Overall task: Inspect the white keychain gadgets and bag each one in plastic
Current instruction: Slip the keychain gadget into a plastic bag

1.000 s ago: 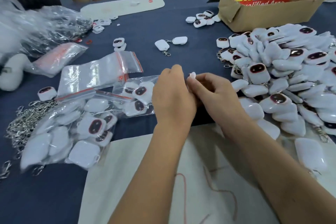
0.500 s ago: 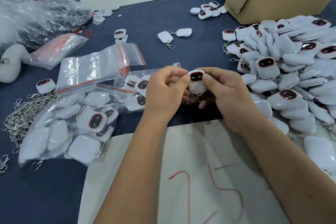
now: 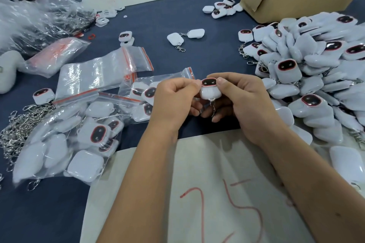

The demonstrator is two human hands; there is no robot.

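You hold one white gadget (image 3: pixel 209 89) upright between both hands, its dark red-rimmed face turned up toward you, the long axis running away from you, and its metal chain (image 3: pixel 213 107) hanging from the near end. Your left hand (image 3: pixel 173 98) pinches its left edge with curled fingers; your right hand (image 3: pixel 243 96) grips the right side, thumb on the top corner. Both forearms rest over a white sheet (image 3: pixel 197 193) marked in red on a dark blue table (image 3: pixel 207 53). A heap of gadgets (image 3: pixel 308 65) lies right, filled plastic bags (image 3: pixel 65 144) left, a cardboard box (image 3: pixel 292 0) beyond.
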